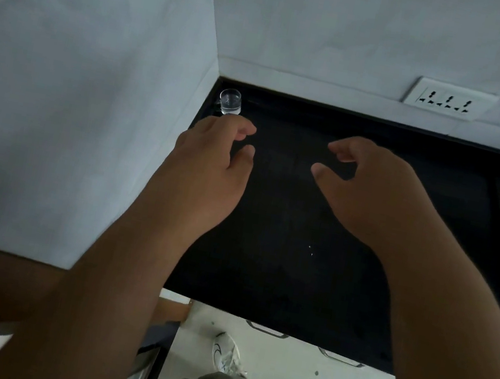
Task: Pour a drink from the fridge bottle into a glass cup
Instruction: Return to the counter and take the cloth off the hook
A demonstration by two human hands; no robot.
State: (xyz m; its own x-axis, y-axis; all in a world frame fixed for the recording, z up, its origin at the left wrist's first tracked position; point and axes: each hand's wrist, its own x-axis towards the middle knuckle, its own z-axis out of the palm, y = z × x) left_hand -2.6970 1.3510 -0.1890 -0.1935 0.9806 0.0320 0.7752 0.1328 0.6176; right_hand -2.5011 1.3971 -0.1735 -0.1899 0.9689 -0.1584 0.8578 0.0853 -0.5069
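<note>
The glass cup [230, 102] stands in the back left corner of the dark tabletop [279, 261]; it may already hold clear liquid, though the dim view leaves that unsure. The left hand [210, 162] hovers just before it, the right hand [371, 194] further right, both with fingers [346, 149] loosely curled, holding nothing. No bottle shows, so fetching it from the fridge seems the next need

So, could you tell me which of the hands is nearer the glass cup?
Left. The left hand is just in front of the glass cup; the right hand is well to its right.
</note>
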